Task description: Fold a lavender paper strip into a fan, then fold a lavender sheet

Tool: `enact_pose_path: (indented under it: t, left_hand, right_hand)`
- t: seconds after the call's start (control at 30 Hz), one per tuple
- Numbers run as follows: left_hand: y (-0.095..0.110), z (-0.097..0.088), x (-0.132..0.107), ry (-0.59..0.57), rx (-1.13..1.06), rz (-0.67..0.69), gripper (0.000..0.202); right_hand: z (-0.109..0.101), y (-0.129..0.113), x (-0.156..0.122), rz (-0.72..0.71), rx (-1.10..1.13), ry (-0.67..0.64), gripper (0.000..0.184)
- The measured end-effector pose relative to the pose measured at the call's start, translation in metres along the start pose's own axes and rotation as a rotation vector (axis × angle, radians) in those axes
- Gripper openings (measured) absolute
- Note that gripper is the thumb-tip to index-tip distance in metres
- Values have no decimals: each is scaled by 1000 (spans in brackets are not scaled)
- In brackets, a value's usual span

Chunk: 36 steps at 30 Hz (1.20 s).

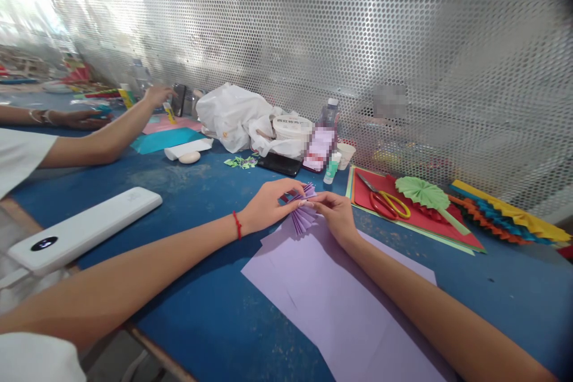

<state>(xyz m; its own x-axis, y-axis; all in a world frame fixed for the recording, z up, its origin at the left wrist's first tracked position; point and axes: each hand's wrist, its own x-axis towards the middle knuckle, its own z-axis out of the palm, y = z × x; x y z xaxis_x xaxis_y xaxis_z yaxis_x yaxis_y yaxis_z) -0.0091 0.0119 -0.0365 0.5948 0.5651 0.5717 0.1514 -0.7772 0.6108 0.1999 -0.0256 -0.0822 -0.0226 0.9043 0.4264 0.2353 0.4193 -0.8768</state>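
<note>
My left hand [266, 206], with a red string on its wrist, and my right hand [335, 216] both pinch a pleated purple paper fan [303, 215] from either side. Its folds spread downward in a partial fan shape. Under my forearms lie loose lavender paper sheets [331, 304] on the blue worktable [201, 209]. To the right, yellow-handled scissors [385, 204] rest on a red paper sheet [416, 215], close to my right hand. Beyond them sits a green paper fan [423, 193].
A co-worker's hands [156, 95] work at the far left. A white power bank [83, 230] lies near the table's edge. Farther back are a phone [280, 164], a white plastic bag [237, 119], a tub [292, 130] and a perforated metal screen [313, 42]. Pleated multicoloured paper [505, 215] lies at right.
</note>
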Motion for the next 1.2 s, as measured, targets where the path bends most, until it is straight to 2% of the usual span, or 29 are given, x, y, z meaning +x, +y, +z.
enact_pose_path:
  t: [0.3, 0.43, 0.7, 0.77, 0.9, 1.03, 1.2]
  left_hand:
    - [-5, -1, 1, -18, -166, -89, 22]
    - [-7, -3, 5, 12, -238, -143, 30]
    - [-8, -7, 11, 87, -289, -154, 40]
    - [-9, -8, 11, 107, -275, -137, 39]
    - [-9, -8, 10, 133, -226, -56, 34]
    - [-8, -6, 7, 136, -124, 80, 25]
    - [-8, -7, 4, 144, 113, 270, 19]
  right_hand:
    - [3, -5, 1, 57, 46, -61, 27]
    - [7, -19, -1, 29, 92, 8, 30]
    - [13, -35, -5, -86, 119, 163, 59]
    - [13, -35, -6, -97, 86, 190, 58]
    - [13, -37, -9, -132, -29, 185, 37]
    - [13, -39, -13, -200, -181, 160, 29]
    - [13, -37, -17, -299, -360, 175, 18]
